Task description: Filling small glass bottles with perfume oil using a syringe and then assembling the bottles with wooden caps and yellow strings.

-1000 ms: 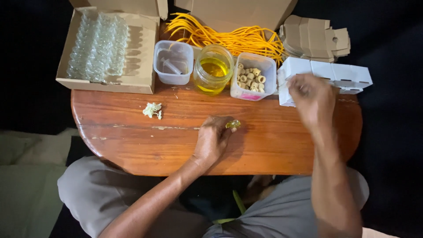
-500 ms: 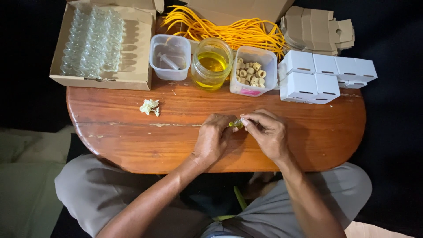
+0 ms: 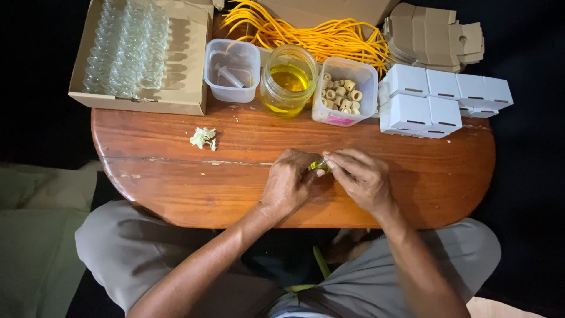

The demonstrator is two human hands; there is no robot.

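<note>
My left hand (image 3: 289, 181) and my right hand (image 3: 360, 176) meet over the middle of the wooden table (image 3: 176, 171). Between their fingertips they pinch a small yellow-green item (image 3: 319, 165), mostly hidden by the fingers; I cannot tell what it is. Just beyond the hands stand a glass jar of yellow liquid (image 3: 288, 81), a clear tub of pale cork-like pieces (image 3: 344, 93) and a clear tub holding a syringe (image 3: 231, 70).
A cardboard box of small clear glass bottles (image 3: 135, 53) sits at the back left. Yellow cords (image 3: 318, 35) lie behind the tubs. White folded boxes (image 3: 435, 100) and flat brown cartons (image 3: 432, 35) are at the right. A crumpled pale scrap (image 3: 203, 138) lies left of the hands.
My right hand came back from the white boxes at the right and joined my left hand on the small item. The left hand stayed in place.
</note>
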